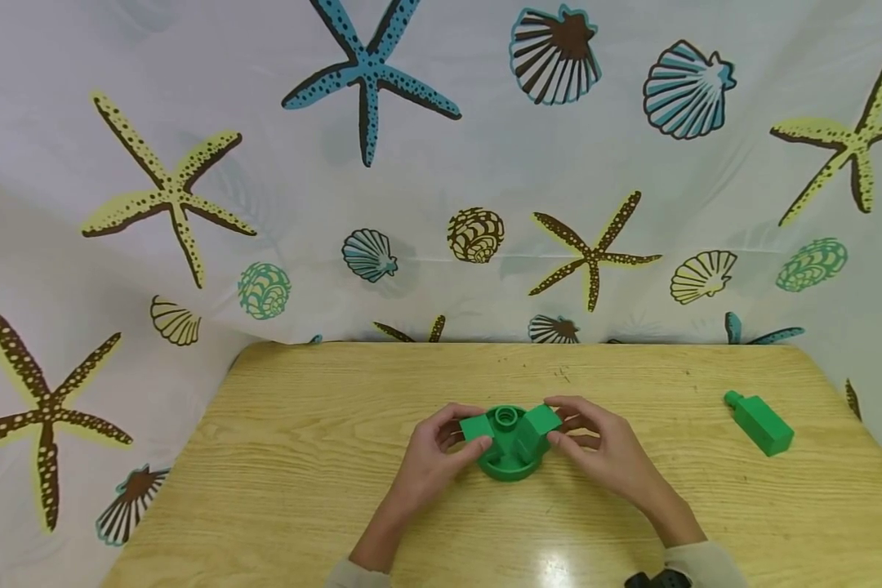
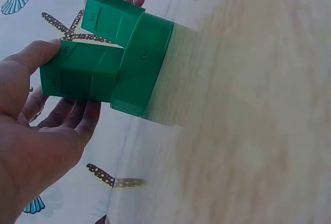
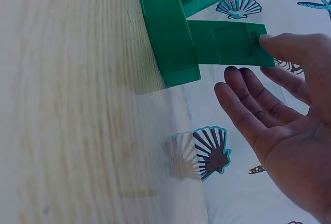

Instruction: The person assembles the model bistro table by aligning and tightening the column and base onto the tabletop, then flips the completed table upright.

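Note:
A round green base (image 1: 510, 472) with a raised hollow ring in it sits on the table. Two green blocks stand up from it: the left block (image 1: 474, 426) and the right block (image 1: 541, 419), which leans a little outward. My left hand (image 1: 432, 447) pinches the left block near its top, thumb on one face and fingers behind. On the right block's upper end, my right hand (image 1: 612, 447) has thumb and index finger, while its other fingers (image 3: 253, 94) stay apart from the block. Both blocks' lower ends are hidden inside the base's rim.
Toward the right of the wooden table (image 1: 323, 425) lies a green bottle-shaped block (image 1: 764, 426) with a narrow neck. A white cloth (image 1: 441, 188) printed with starfish and shells hangs behind and beside the table. A dark watch (image 1: 657, 579) shows at the right wrist.

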The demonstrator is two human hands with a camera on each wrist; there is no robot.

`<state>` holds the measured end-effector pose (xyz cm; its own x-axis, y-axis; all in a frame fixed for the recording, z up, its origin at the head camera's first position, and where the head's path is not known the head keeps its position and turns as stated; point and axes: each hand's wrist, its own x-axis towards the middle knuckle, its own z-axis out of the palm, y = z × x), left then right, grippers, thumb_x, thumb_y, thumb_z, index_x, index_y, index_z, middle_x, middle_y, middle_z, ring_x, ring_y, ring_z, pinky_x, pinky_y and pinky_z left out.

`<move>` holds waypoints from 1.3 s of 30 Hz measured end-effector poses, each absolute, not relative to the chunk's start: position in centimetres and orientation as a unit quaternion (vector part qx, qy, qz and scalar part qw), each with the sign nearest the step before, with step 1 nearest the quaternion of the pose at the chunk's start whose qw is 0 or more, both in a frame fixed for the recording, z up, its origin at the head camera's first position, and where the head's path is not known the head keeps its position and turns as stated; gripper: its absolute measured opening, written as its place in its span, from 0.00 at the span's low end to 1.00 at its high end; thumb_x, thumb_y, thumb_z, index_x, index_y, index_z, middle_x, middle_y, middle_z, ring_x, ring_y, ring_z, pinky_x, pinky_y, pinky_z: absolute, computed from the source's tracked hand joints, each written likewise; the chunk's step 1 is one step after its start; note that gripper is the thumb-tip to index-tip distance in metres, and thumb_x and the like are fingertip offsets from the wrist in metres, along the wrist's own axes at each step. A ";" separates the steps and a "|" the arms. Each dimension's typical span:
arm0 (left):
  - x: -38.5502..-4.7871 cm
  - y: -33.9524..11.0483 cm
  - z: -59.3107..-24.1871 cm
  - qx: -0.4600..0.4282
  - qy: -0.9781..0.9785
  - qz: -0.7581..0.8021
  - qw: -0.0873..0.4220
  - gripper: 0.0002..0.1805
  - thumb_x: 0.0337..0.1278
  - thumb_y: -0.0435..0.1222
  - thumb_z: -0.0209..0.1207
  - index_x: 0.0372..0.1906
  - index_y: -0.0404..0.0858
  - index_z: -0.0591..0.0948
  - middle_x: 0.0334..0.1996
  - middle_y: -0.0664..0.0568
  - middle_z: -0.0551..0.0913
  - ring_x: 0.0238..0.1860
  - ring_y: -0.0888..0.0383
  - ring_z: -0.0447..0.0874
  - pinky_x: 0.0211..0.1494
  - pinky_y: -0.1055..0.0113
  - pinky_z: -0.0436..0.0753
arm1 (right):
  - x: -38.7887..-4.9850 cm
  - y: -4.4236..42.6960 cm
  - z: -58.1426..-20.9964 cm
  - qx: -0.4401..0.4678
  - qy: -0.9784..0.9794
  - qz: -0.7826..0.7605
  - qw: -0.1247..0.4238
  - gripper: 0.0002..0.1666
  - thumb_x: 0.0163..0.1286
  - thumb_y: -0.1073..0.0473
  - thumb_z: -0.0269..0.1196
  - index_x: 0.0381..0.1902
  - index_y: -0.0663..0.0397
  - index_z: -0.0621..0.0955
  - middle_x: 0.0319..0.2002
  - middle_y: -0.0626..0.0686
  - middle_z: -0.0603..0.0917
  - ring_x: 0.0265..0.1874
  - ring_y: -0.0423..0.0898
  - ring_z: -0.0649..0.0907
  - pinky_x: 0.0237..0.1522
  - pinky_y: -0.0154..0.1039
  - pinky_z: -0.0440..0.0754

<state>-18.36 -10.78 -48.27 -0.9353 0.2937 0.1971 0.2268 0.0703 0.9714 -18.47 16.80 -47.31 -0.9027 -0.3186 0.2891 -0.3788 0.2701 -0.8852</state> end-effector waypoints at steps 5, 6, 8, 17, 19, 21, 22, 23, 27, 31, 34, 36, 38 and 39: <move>-18.4 -10.7 -48.2 0.171 0.734 0.656 0.029 0.22 0.65 0.33 0.68 0.61 0.30 0.79 0.57 0.42 0.81 0.57 0.49 0.81 0.64 0.60 0.80 | -18.4 17.1 -47.3 0.221 -0.786 0.577 0.031 0.21 0.71 0.62 0.70 0.60 0.57 0.80 0.56 0.57 0.83 0.53 0.57 0.85 0.50 0.40 0.87; -18.4 -10.8 -48.2 0.171 0.734 0.656 0.030 0.22 0.65 0.33 0.68 0.61 0.30 0.79 0.57 0.41 0.81 0.58 0.49 0.81 0.64 0.60 0.80 | -18.5 17.1 -47.3 0.221 -0.784 0.579 0.030 0.21 0.70 0.63 0.70 0.59 0.58 0.80 0.56 0.57 0.83 0.53 0.58 0.85 0.50 0.40 0.87; -18.4 -10.8 -48.3 0.172 0.734 0.656 0.029 0.22 0.65 0.33 0.68 0.61 0.30 0.79 0.57 0.41 0.81 0.57 0.49 0.81 0.64 0.60 0.80 | -18.4 17.1 -47.2 0.222 -0.782 0.581 0.028 0.21 0.70 0.63 0.71 0.58 0.57 0.80 0.55 0.57 0.84 0.54 0.57 0.85 0.50 0.40 0.87; -18.3 -10.8 -48.2 0.174 0.733 0.657 0.026 0.22 0.67 0.34 0.67 0.61 0.30 0.79 0.58 0.41 0.80 0.58 0.52 0.81 0.65 0.60 0.80 | -18.6 17.2 -47.4 0.213 -0.777 0.593 0.009 0.20 0.64 0.63 0.75 0.51 0.56 0.79 0.50 0.57 0.87 0.48 0.53 0.88 0.48 0.41 0.88; -18.3 -10.9 -48.3 0.174 0.735 0.655 0.025 0.22 0.66 0.34 0.68 0.61 0.30 0.79 0.57 0.43 0.81 0.57 0.52 0.81 0.64 0.60 0.80 | -18.5 17.2 -47.4 0.211 -0.776 0.594 0.003 0.21 0.63 0.62 0.76 0.51 0.55 0.80 0.49 0.55 0.87 0.48 0.51 0.88 0.48 0.41 0.88; -18.3 -10.9 -48.3 0.175 0.735 0.654 0.025 0.22 0.66 0.34 0.68 0.61 0.30 0.79 0.57 0.44 0.81 0.57 0.51 0.81 0.64 0.59 0.80 | -18.4 17.0 -47.4 0.212 -0.775 0.595 -0.005 0.23 0.62 0.61 0.77 0.53 0.54 0.81 0.50 0.54 0.86 0.48 0.51 0.87 0.49 0.41 0.88; -18.3 -10.8 -48.3 0.176 0.736 0.654 0.025 0.22 0.66 0.35 0.68 0.61 0.30 0.79 0.57 0.44 0.81 0.57 0.50 0.81 0.64 0.59 0.80 | -18.4 17.0 -47.4 0.215 -0.776 0.593 -0.007 0.24 0.63 0.60 0.76 0.55 0.53 0.81 0.50 0.54 0.86 0.48 0.50 0.86 0.49 0.41 0.87; -18.3 -10.8 -48.4 0.176 0.736 0.654 0.025 0.23 0.66 0.35 0.68 0.61 0.30 0.79 0.57 0.44 0.81 0.58 0.50 0.81 0.64 0.59 0.80 | -18.3 16.9 -47.4 0.221 -0.776 0.590 -0.008 0.25 0.63 0.60 0.76 0.57 0.53 0.81 0.51 0.54 0.85 0.49 0.50 0.86 0.50 0.41 0.87; -18.4 -10.8 -48.5 0.179 0.734 0.655 0.027 0.22 0.67 0.35 0.68 0.61 0.30 0.79 0.57 0.42 0.81 0.58 0.49 0.81 0.64 0.59 0.80 | -18.3 16.8 -47.6 0.256 -0.772 0.582 -0.004 0.30 0.66 0.63 0.74 0.65 0.58 0.79 0.55 0.57 0.83 0.49 0.50 0.84 0.50 0.41 0.87; -18.5 -10.7 -48.5 0.183 0.731 0.657 0.026 0.22 0.66 0.34 0.68 0.60 0.29 0.79 0.58 0.39 0.80 0.58 0.49 0.81 0.65 0.58 0.80 | -18.4 16.7 -47.9 0.275 -0.764 0.584 0.000 0.32 0.65 0.66 0.73 0.66 0.63 0.78 0.54 0.58 0.83 0.50 0.50 0.84 0.51 0.43 0.87; -18.5 -10.7 -48.5 0.182 0.729 0.659 0.025 0.21 0.66 0.34 0.68 0.60 0.28 0.79 0.59 0.35 0.79 0.59 0.48 0.81 0.65 0.58 0.80 | -18.5 16.6 -48.0 0.270 -0.767 0.582 0.005 0.31 0.64 0.66 0.74 0.65 0.62 0.79 0.53 0.56 0.83 0.52 0.49 0.84 0.52 0.42 0.86; -18.4 -10.7 -48.4 0.180 0.728 0.661 0.025 0.22 0.66 0.34 0.68 0.59 0.28 0.79 0.59 0.35 0.79 0.59 0.49 0.81 0.65 0.58 0.80 | -18.5 16.5 -48.1 0.266 -0.771 0.578 0.010 0.31 0.63 0.65 0.74 0.64 0.61 0.80 0.52 0.55 0.83 0.53 0.48 0.84 0.52 0.41 0.86; -18.4 -10.7 -48.4 0.179 0.726 0.664 0.022 0.22 0.65 0.33 0.68 0.59 0.28 0.79 0.59 0.34 0.79 0.59 0.48 0.81 0.64 0.58 0.80 | -18.6 16.4 -48.2 0.265 -0.774 0.575 0.015 0.31 0.62 0.65 0.75 0.63 0.62 0.80 0.53 0.55 0.83 0.53 0.49 0.83 0.52 0.41 0.86; -18.4 -10.7 -48.5 0.178 0.725 0.665 0.021 0.22 0.65 0.33 0.69 0.59 0.28 0.79 0.59 0.34 0.79 0.59 0.48 0.81 0.64 0.58 0.80 | -18.6 16.4 -48.3 0.264 -0.775 0.574 0.017 0.31 0.62 0.65 0.75 0.63 0.63 0.79 0.54 0.55 0.83 0.53 0.49 0.83 0.52 0.41 0.87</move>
<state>-18.44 -10.67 -48.47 -0.9358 0.2855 0.2069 0.2308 0.0524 0.9716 -18.59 16.36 -48.28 -0.8600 -0.3895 0.3297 -0.4288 0.2012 -0.8807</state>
